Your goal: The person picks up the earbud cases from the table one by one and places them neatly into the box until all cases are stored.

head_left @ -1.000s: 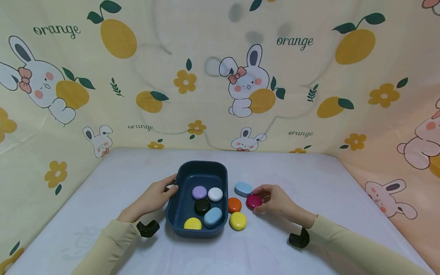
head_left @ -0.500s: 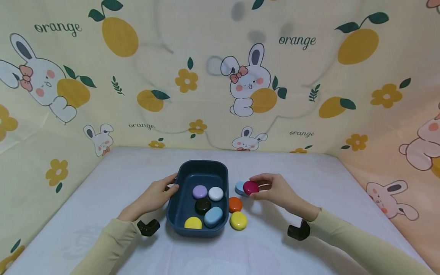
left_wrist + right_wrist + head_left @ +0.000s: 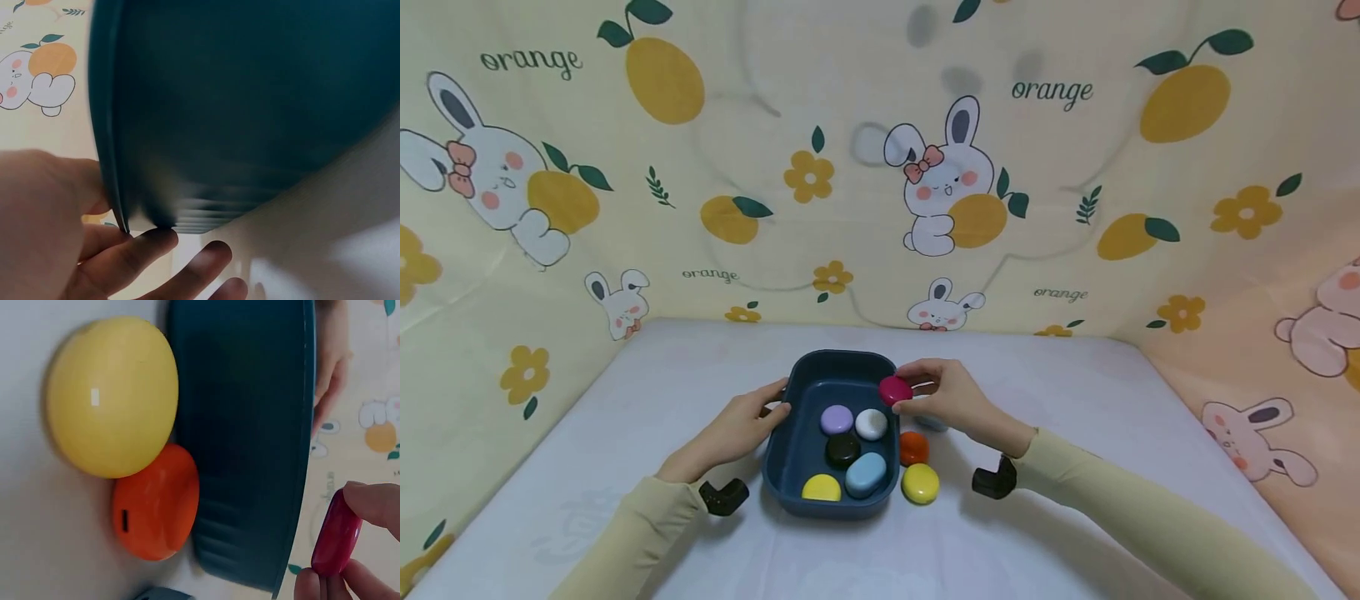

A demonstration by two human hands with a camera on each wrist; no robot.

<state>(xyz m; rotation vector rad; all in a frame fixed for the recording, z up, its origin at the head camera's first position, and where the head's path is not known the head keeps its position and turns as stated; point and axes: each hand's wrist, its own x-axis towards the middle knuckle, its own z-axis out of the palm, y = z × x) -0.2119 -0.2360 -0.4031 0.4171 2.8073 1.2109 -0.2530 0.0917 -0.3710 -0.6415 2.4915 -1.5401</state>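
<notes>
My right hand [image 3: 958, 402] pinches a glossy crimson pebble-shaped piece [image 3: 895, 390] between thumb and fingers, over the right rim of a dark blue plastic box [image 3: 808, 392]. The right wrist view shows the crimson piece [image 3: 337, 534] edge-on, above the rim level. My left hand [image 3: 737, 433] grips the box's left rim, thumb at the top edge and fingers against the outer wall [image 3: 206, 125]. Inside the box lie a lilac piece [image 3: 837, 420], a white one [image 3: 871, 424], a black one [image 3: 842, 450], a light blue oval [image 3: 866, 474] and a yellow one [image 3: 822, 488].
Just right of the box, an orange piece [image 3: 913, 448] and a yellow piece [image 3: 921, 483] lie on the white tabletop [image 3: 700, 550]. A light blue piece [image 3: 934, 423] is mostly hidden under my right hand. A printed cloth [image 3: 850, 83] rises behind.
My right hand has lifted the crimson piece off the table and carried it left, from beside the light blue piece to the box's right rim. My left hand stays on the box.
</notes>
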